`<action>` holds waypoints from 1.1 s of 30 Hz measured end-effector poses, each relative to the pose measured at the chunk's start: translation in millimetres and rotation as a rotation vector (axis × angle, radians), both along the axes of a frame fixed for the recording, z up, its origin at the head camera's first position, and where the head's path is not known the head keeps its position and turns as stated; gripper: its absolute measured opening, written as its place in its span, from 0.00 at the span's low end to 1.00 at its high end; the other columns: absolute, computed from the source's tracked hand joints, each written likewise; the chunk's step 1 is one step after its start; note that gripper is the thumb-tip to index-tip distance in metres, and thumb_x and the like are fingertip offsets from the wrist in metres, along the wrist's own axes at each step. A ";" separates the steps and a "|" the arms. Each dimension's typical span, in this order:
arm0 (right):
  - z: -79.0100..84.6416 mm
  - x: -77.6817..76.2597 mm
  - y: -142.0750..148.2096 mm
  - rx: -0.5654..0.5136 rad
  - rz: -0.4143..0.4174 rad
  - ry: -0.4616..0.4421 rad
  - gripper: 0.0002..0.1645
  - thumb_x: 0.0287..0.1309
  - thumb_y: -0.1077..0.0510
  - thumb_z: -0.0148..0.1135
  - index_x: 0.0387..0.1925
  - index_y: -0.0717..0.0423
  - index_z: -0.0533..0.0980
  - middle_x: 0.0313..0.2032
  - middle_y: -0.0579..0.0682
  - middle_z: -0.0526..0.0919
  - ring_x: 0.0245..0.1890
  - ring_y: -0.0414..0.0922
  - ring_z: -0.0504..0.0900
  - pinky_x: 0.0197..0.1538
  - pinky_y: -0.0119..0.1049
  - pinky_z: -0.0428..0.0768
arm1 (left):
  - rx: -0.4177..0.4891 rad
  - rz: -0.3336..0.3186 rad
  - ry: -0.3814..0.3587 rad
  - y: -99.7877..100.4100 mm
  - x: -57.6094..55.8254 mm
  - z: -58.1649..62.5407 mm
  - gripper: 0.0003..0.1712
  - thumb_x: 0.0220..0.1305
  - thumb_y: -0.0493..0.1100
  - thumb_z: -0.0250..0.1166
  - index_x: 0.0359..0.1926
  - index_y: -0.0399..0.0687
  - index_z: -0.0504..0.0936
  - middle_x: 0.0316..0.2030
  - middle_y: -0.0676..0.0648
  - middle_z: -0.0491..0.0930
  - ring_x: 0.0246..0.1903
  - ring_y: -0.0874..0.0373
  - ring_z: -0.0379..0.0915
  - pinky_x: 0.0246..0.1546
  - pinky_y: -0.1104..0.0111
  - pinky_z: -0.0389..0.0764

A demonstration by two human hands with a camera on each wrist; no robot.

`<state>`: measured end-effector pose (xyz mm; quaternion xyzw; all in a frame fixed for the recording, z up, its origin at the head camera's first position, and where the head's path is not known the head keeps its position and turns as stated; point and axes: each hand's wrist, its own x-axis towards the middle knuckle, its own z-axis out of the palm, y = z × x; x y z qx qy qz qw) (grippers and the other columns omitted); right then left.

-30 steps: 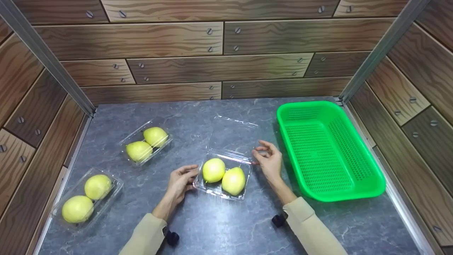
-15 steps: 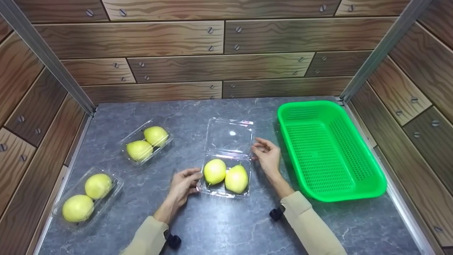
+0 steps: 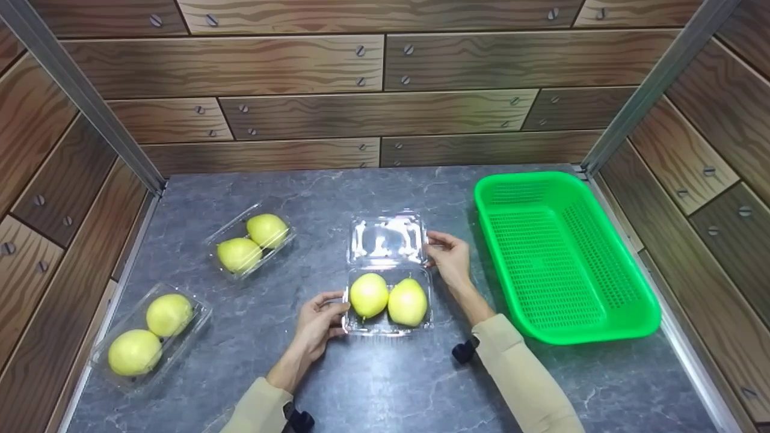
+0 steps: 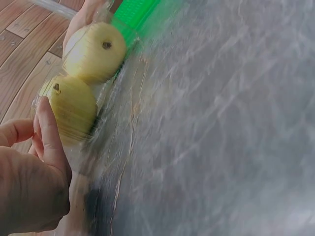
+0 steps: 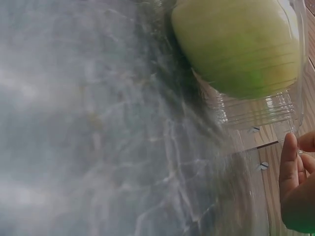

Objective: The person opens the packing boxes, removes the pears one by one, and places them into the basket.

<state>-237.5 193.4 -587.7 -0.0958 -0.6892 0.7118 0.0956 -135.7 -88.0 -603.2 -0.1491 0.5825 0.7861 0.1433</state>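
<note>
Container point(image 3: 388, 332) sits open between the hands, long axis running away from the person, its lid point(image 3: 388, 242) beyond the two pears point(image 3: 407, 302), with the right hand point(image 3: 450, 257) pinching the lid's right edge and the left hand point(image 3: 316, 320) gripping the near half's left.

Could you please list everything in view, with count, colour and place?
table: 1, grey marbled, beneath the containers and basket
wall panels: several, brown wood-patterned, back and sides
metal frame: 1, silver-grey, back corners and table sides
open container: 1, clear, table centre
other containers: 2, clear, left
pears: 6, yellow-green, two per container
basket: 1, green, right
left hand: 1, bare, open container's left edge
right hand: 1, bare, its right edge
sleeves: 2, beige, forearms
wrist devices: 2, black, wrists
</note>
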 end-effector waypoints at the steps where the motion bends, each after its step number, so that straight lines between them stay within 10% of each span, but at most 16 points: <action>1: 0.3 -1.4 -0.3 -0.004 0.002 -0.013 0.21 0.55 0.76 0.67 0.52 0.76 0.82 0.36 0.56 0.88 0.21 0.36 0.82 0.18 0.25 0.82 | 0.004 0.002 0.000 0.6 0.7 0.2 0.23 0.62 0.32 0.70 0.58 0.32 0.80 0.31 0.50 0.86 0.24 0.61 0.82 0.19 0.72 0.85; 25: -3.9 -20.0 6.4 -0.099 0.018 -0.238 0.24 0.58 0.71 0.67 0.58 0.71 0.81 0.29 0.42 0.87 0.25 0.35 0.83 0.25 0.25 0.85 | 0.022 0.028 0.015 13.4 -3.6 0.3 0.23 0.64 0.30 0.69 0.60 0.31 0.77 0.36 0.46 0.87 0.26 0.60 0.83 0.23 0.70 0.89; 33: 4.7 -8.6 4.2 0.048 -0.005 -0.261 0.22 0.62 0.64 0.66 0.57 0.67 0.82 0.33 0.46 0.86 0.30 0.39 0.86 0.29 0.26 0.87 | 0.026 0.025 0.011 13.0 -3.7 0.2 0.23 0.65 0.30 0.69 0.60 0.31 0.77 0.34 0.48 0.86 0.25 0.61 0.82 0.23 0.72 0.88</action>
